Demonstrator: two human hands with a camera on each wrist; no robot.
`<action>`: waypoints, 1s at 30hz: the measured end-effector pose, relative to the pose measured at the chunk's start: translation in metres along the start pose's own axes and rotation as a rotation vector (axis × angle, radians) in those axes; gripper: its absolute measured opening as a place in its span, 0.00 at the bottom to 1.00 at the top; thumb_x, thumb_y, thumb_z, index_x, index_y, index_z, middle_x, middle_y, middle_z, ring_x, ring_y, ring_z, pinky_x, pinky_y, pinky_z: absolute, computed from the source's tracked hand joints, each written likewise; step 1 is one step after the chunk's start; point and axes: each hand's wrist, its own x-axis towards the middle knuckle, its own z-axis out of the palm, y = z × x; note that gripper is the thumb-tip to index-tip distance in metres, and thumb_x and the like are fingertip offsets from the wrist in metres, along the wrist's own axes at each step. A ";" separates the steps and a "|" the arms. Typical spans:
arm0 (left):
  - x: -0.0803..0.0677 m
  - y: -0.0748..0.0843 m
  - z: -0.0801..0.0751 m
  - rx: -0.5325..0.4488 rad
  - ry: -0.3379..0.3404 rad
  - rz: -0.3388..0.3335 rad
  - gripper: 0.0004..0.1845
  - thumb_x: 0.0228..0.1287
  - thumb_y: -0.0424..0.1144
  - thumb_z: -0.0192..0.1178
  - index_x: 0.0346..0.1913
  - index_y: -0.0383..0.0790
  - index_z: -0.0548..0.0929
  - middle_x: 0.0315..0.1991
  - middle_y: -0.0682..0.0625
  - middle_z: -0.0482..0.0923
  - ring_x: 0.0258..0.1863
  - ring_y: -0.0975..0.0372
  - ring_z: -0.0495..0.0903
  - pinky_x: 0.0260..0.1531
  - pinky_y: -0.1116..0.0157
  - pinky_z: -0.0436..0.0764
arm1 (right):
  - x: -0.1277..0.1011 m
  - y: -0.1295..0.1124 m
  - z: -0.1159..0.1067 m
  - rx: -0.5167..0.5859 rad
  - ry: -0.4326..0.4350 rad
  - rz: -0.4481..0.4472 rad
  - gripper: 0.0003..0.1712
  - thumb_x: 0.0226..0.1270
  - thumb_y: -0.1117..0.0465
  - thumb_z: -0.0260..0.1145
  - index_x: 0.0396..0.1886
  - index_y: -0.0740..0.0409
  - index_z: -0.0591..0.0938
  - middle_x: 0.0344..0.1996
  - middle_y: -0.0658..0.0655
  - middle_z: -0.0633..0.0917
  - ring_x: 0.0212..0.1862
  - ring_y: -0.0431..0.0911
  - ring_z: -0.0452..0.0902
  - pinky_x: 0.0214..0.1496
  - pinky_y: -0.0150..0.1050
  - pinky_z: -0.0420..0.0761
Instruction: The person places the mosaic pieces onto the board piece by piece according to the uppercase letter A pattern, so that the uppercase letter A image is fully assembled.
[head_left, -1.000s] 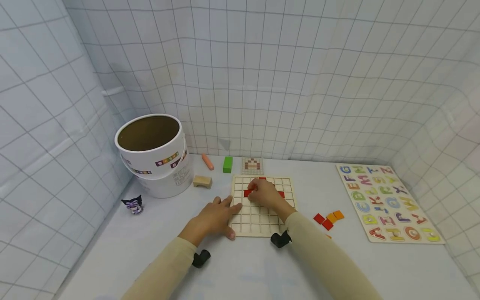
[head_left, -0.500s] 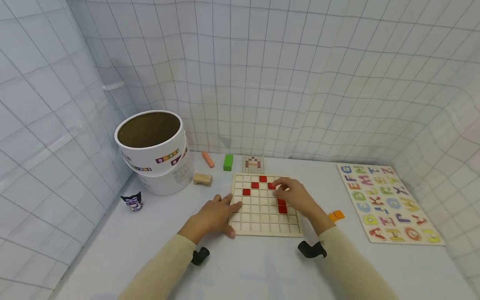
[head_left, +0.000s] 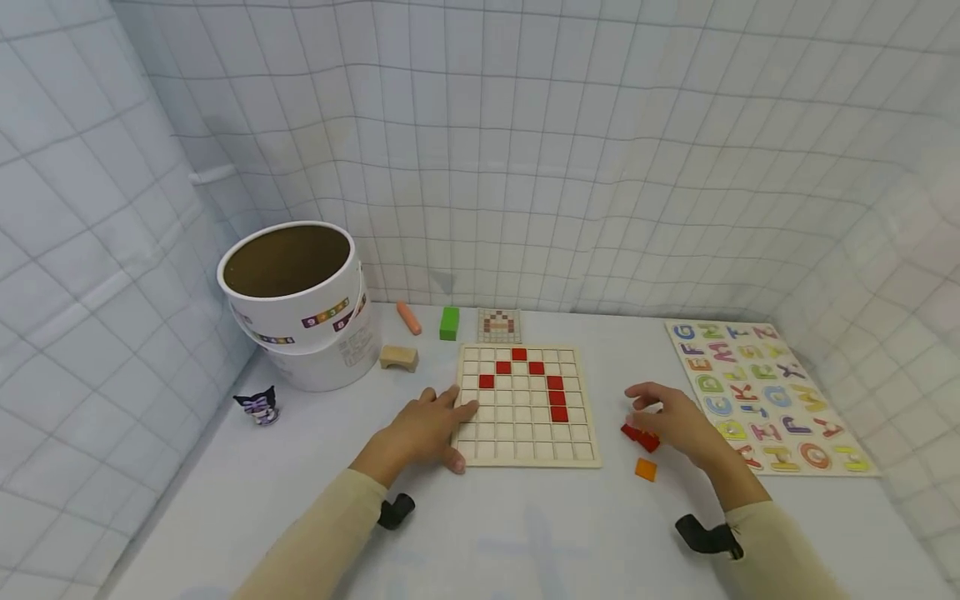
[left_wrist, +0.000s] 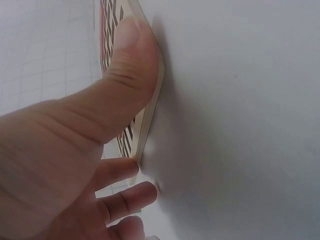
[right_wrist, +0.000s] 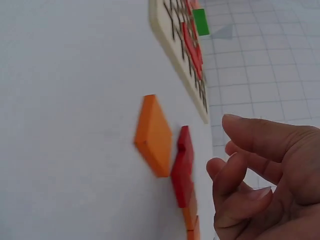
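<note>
The wooden grid board (head_left: 517, 457) lies flat on the table, with several red square tiles (head_left: 557, 398) set in its cells as a peaked line. My left hand (head_left: 425, 429) rests at the board's left edge, fingers spread; in the left wrist view its thumb (left_wrist: 132, 60) lies over the rim. To the right of the board, my right hand (head_left: 678, 421) hovers over loose red tiles (head_left: 641, 437), partly hiding them. Nothing shows between its bent thumb and fingers in the right wrist view. An orange tile (right_wrist: 154, 136) lies apart, nearer me, with more orange tiles (right_wrist: 190, 210) behind the red ones.
A white bucket (head_left: 322, 367) and a small dark-eared figure (head_left: 259, 406) stand at the left. A wooden arch block (head_left: 399, 358), an orange stick (head_left: 408, 317), a green block (head_left: 449, 323) and a small pattern card (head_left: 498, 326) lie behind. An alphabet board (head_left: 765, 400) lies far right.
My right hand has left the board's left part, passed its upper right, and moved right to the loose tiles. A red tile it was touching stays in its cell. My left hand keeps its place.
</note>
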 end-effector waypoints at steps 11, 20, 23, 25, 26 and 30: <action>-0.002 -0.003 0.003 -0.013 0.009 0.005 0.54 0.44 0.59 0.78 0.78 0.56 0.66 0.80 0.41 0.56 0.68 0.44 0.64 0.65 0.46 0.69 | -0.007 0.011 0.018 -0.168 0.020 0.045 0.21 0.63 0.63 0.73 0.55 0.60 0.82 0.41 0.57 0.81 0.41 0.49 0.74 0.38 0.40 0.78; -0.001 0.000 0.003 -0.016 0.002 -0.002 0.54 0.44 0.59 0.78 0.78 0.57 0.66 0.80 0.42 0.55 0.69 0.45 0.63 0.65 0.47 0.69 | -0.009 0.013 0.019 -0.186 0.028 0.053 0.19 0.62 0.62 0.73 0.51 0.62 0.80 0.38 0.56 0.80 0.41 0.49 0.74 0.40 0.39 0.77; -0.001 0.000 0.003 -0.017 0.010 0.001 0.54 0.44 0.58 0.78 0.78 0.57 0.66 0.80 0.42 0.55 0.68 0.45 0.63 0.64 0.47 0.69 | -0.010 0.013 0.020 -0.196 0.035 0.054 0.18 0.62 0.62 0.74 0.49 0.60 0.78 0.36 0.56 0.80 0.37 0.49 0.75 0.37 0.39 0.76; -0.001 0.000 0.004 -0.019 0.020 -0.001 0.55 0.43 0.58 0.78 0.78 0.57 0.67 0.80 0.42 0.56 0.68 0.45 0.63 0.64 0.47 0.69 | -0.010 0.012 0.020 -0.199 0.037 0.034 0.18 0.62 0.61 0.73 0.48 0.60 0.77 0.34 0.56 0.79 0.35 0.48 0.75 0.34 0.39 0.76; -0.001 0.000 0.004 -0.021 0.026 -0.001 0.55 0.43 0.58 0.79 0.78 0.56 0.67 0.80 0.42 0.56 0.68 0.45 0.63 0.64 0.47 0.69 | -0.010 0.012 0.019 -0.199 0.039 0.023 0.18 0.63 0.61 0.73 0.48 0.60 0.77 0.33 0.56 0.79 0.33 0.48 0.74 0.33 0.39 0.75; -0.002 -0.001 0.005 -0.034 0.041 -0.008 0.55 0.41 0.57 0.79 0.77 0.56 0.67 0.80 0.41 0.56 0.67 0.46 0.64 0.63 0.47 0.70 | -0.005 0.011 0.018 -0.155 0.039 -0.016 0.17 0.68 0.60 0.70 0.51 0.59 0.78 0.30 0.55 0.78 0.29 0.47 0.73 0.29 0.38 0.74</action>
